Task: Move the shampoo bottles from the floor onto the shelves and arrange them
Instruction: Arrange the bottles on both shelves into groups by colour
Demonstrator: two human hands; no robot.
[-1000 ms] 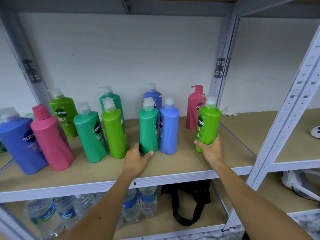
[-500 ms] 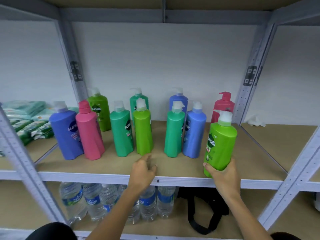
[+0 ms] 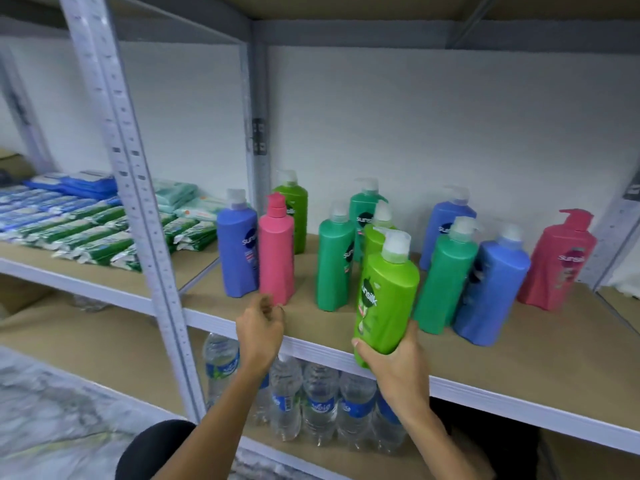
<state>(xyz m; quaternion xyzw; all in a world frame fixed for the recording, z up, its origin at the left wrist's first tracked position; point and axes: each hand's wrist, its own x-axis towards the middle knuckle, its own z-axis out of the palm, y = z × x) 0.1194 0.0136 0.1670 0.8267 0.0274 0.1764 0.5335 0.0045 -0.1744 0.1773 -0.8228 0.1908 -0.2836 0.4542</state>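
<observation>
My right hand point(image 3: 398, 370) grips the base of a light green shampoo bottle point(image 3: 386, 296) and holds it upright, lifted at the shelf's front edge. My left hand point(image 3: 260, 332) hovers at the front edge of the shelf point(image 3: 485, 372), fingers loosely curled, holding nothing, just below a pink bottle point(image 3: 277, 252). Several bottles stand on the shelf: a blue one point(image 3: 238, 251), a teal one point(image 3: 335, 265), another teal one point(image 3: 445, 282), a blue one point(image 3: 490, 292) and a red-pink one point(image 3: 557, 265) at the right. More stand behind them.
A grey perforated upright post point(image 3: 145, 209) stands left of my hands. The left shelf bay holds stacked green and blue packets point(image 3: 86, 230). Water bottles point(image 3: 318, 407) fill the shelf below. A marbled floor point(image 3: 52, 427) lies at the lower left.
My right hand has lifted the light green bottle off the right end of the shelf and carried it left toward the middle. My left hand has left the teal bottle and drawn back to the shelf edge.
</observation>
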